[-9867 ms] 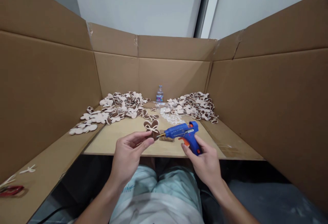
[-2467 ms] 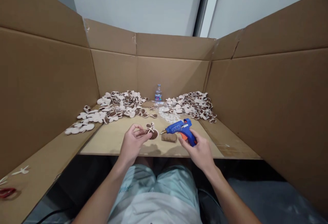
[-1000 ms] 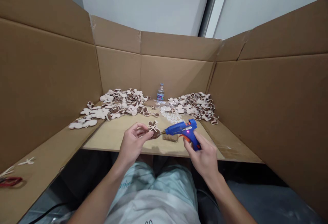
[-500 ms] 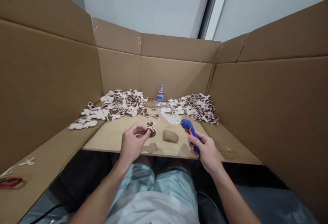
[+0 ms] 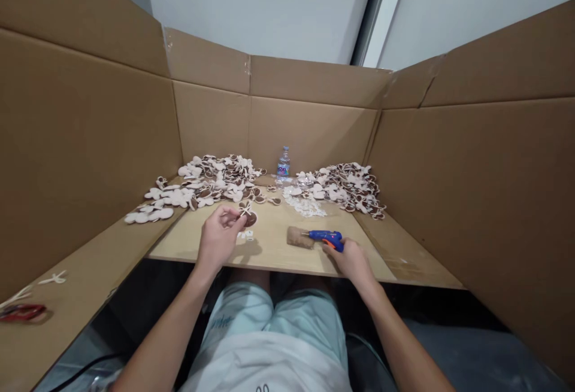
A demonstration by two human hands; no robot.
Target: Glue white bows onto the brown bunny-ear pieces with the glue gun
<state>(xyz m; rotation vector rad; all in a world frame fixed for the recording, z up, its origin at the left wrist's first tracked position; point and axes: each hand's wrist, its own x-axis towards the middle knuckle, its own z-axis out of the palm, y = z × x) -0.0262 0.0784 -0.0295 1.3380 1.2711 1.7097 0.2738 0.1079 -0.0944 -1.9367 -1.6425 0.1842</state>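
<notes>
Left hand pinches a bow-topped brown cutout. Right hand meets a blue glue gun lying flat, its grip unclear.

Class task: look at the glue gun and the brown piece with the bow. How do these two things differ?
The glue gun is blue with an orange trigger; the brown piece is brown and carries a cream bow. The glue gun looks longer than the brown piece. The glue gun sits low on its side under the right hand, while the brown piece is raised in the left hand. Both are in a hand.
</notes>
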